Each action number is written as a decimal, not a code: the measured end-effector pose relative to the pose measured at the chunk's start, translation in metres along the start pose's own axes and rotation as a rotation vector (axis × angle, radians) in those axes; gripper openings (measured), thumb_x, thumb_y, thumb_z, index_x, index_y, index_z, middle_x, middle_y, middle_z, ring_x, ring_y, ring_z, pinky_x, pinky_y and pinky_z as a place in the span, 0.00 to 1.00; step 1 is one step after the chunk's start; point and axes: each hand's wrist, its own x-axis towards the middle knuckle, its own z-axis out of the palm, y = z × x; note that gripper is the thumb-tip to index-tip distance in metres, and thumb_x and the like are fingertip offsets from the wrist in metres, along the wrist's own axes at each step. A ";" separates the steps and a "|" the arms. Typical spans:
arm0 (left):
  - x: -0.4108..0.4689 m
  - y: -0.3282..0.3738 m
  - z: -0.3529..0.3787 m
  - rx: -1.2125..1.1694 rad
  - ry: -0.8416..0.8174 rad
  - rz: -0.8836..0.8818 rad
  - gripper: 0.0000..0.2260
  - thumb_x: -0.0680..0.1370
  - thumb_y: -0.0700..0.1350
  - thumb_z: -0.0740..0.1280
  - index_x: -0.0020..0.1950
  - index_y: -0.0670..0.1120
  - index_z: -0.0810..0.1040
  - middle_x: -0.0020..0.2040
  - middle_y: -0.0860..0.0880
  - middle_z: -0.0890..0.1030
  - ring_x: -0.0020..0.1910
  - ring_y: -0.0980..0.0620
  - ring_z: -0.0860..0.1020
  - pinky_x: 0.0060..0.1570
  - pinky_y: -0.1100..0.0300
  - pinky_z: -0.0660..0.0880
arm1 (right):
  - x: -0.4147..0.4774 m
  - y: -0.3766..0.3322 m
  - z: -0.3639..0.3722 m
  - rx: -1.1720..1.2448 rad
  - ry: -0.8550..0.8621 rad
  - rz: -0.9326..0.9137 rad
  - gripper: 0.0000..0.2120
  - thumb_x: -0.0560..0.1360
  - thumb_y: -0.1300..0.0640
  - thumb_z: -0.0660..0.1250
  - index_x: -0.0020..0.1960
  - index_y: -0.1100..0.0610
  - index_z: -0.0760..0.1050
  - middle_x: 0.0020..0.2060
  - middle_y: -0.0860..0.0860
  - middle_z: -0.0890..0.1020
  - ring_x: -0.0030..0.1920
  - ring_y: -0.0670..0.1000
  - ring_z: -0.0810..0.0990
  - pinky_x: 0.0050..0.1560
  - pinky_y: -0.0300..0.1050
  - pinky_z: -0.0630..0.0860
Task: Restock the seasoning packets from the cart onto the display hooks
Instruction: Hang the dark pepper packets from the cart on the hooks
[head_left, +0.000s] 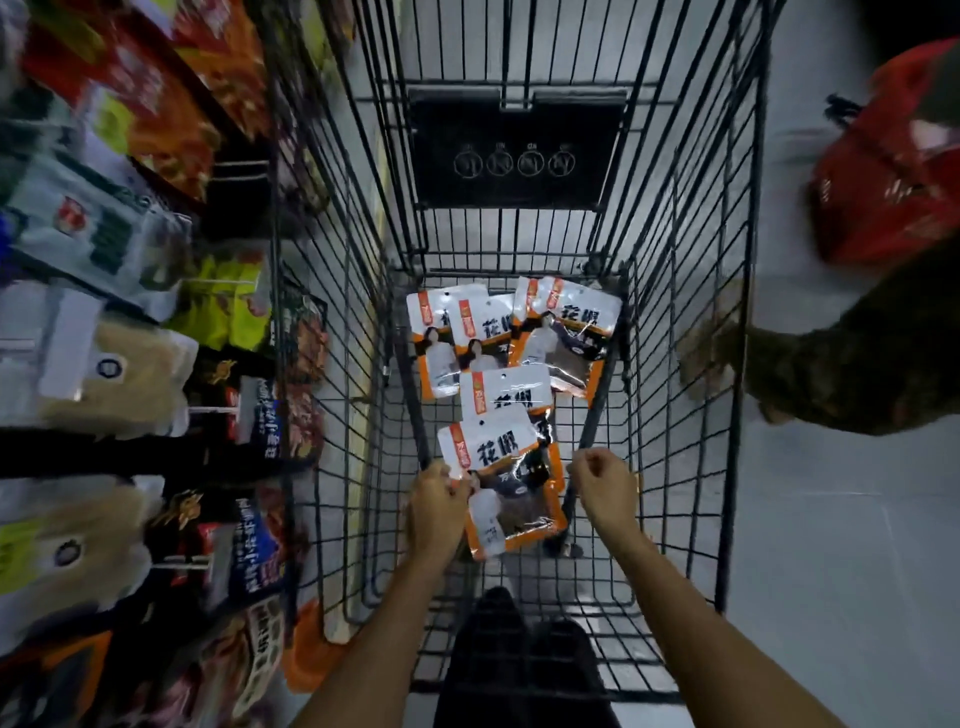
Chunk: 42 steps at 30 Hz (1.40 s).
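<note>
Several white-and-orange seasoning packets lie on the floor of a black wire cart. My left hand pinches the left edge of the nearest seasoning packet, which is lifted a little and tilted. My right hand hovers to the right of that packet with its fingers curled in and nothing in them. Display hooks with hanging goods run along the left shelf.
The shelf on the left is crowded with hanging bags, blurred by motion. Another person's hand and dark sleeve reach toward the cart's right side, under a red package. Pale tiled floor lies to the right.
</note>
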 end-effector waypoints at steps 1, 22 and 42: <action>0.008 -0.008 0.009 -0.007 -0.002 -0.020 0.07 0.76 0.44 0.69 0.47 0.41 0.73 0.45 0.38 0.81 0.43 0.41 0.78 0.35 0.57 0.70 | 0.013 0.005 0.009 -0.028 -0.007 0.001 0.09 0.80 0.57 0.60 0.45 0.59 0.76 0.38 0.53 0.79 0.38 0.50 0.76 0.31 0.34 0.64; 0.055 -0.042 0.044 -0.181 0.038 -0.328 0.17 0.66 0.39 0.78 0.48 0.43 0.74 0.46 0.47 0.79 0.41 0.50 0.77 0.30 0.65 0.70 | 0.083 0.031 0.066 0.013 -0.018 0.223 0.04 0.76 0.62 0.67 0.42 0.58 0.77 0.33 0.49 0.77 0.36 0.48 0.78 0.35 0.36 0.72; 0.008 -0.005 -0.038 -0.568 0.048 -0.139 0.08 0.72 0.39 0.73 0.49 0.38 0.80 0.41 0.47 0.81 0.40 0.53 0.78 0.34 0.67 0.74 | 0.038 -0.031 0.006 0.341 -0.165 0.062 0.09 0.73 0.55 0.71 0.40 0.60 0.76 0.33 0.52 0.80 0.34 0.49 0.79 0.30 0.34 0.78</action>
